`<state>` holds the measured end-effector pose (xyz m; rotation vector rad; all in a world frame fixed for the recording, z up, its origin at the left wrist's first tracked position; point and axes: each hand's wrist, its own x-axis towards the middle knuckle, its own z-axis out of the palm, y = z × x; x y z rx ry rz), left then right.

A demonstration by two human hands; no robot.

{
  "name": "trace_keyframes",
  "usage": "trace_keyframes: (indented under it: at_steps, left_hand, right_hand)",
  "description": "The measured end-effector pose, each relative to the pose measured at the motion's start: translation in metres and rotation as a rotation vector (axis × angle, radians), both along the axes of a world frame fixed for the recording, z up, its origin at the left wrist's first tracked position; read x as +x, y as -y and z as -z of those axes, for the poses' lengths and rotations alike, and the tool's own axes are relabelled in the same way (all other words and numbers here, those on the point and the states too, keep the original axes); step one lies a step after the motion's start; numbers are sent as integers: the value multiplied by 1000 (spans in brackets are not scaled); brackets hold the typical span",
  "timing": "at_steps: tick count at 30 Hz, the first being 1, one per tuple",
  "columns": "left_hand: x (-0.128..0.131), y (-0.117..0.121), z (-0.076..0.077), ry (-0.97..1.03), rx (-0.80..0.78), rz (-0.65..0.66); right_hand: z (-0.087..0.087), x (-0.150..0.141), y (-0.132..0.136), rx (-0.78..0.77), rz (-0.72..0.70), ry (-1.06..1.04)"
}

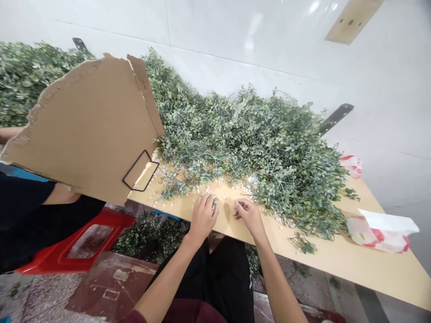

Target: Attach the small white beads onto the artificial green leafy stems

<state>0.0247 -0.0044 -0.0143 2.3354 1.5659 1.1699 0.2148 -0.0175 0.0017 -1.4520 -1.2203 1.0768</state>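
Note:
At the near edge of the table, my left hand [204, 214] curls its fingers round a small green leaf sprig [214, 202], mostly hidden by the fingers. A short gap to the right, my right hand [249, 216] has its fingers pinched together; whatever is in them, if anything, is too small to make out. Just beyond both hands lies a large heap of artificial leaf sprigs [242, 130] with thin green stems. Small white beads [218, 181] are scattered on the wood-coloured tabletop [225, 220] in front of the heap.
A torn cardboard sheet [87, 121] stands at the left, a black wire frame [140, 171] against its foot. Behind it sits another person [30, 215] by a red stool [84, 246]. Red-and-white plastic bags [379, 233] lie at the right. More greenery [151, 235] is below the table.

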Motion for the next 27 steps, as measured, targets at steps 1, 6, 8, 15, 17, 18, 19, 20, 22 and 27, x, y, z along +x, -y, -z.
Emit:
trace_keyframes:
  at_steps: [1, 6, 8, 15, 17, 18, 19, 20, 22, 27]
  left_hand:
    - [1, -2, 2, -35, -30, -17]
    - [0, -10, 6, -71, -125, 34]
    - [-2, -8, 2, 37, -178, 141]
    - [-2, 6, -8, 193, -410, 467]
    - [-1, 5, -9, 136, -413, 474]
    - [-1, 4, -9, 111, -408, 488]
    - [0, 3, -9, 87, -401, 509]
    - [0, 2, -10, 65, -391, 530]
    - [-1, 0, -10, 37, -373, 556]
    - [-2, 0, -8, 43, -348, 549]
  right_hand:
    - [0, -1, 3, 1, 1, -61]
    - [2, -10, 17, 3, -37, -218]
    - [3, -13, 23, 9, -41, -256]
    - [9, -18, 29, -15, -12, -451]
    - [10, -18, 30, -16, -24, -522]
    - [11, -19, 31, -17, -35, -559]
    - [11, -20, 31, -21, -47, -592]
    - [11, -22, 32, -29, -58, -619]
    - [11, -25, 33, -51, -70, -659]
    - [10, -29, 33, -87, -36, -686]
